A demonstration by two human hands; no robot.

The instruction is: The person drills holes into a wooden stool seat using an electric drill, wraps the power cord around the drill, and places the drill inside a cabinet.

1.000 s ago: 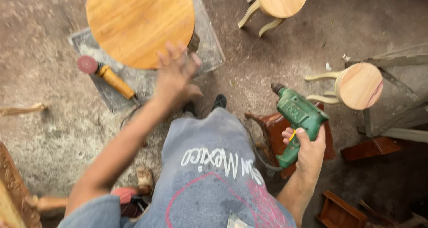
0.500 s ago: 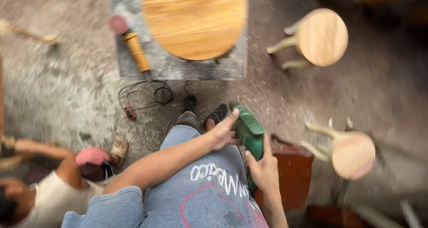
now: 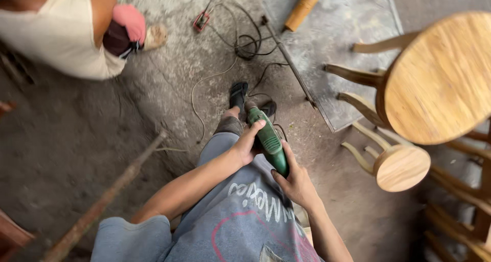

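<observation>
The green power drill point(image 3: 268, 139) is now gripped by both hands: the left hand point(image 3: 247, 145), which a second ago was stretched out open toward a round stool seat, has been brought back and closed over the drill's front, while the right hand point(image 3: 295, 182) is wrapped around the rear grip. The drill is held low over the lap (nose pointing away). To the right stand a large wooden stool point(image 3: 434, 78) and a small stool point(image 3: 401, 167); cables point(image 3: 245, 44) lie far on the floor, and another person point(image 3: 66, 29) crouches far left.
</observation>
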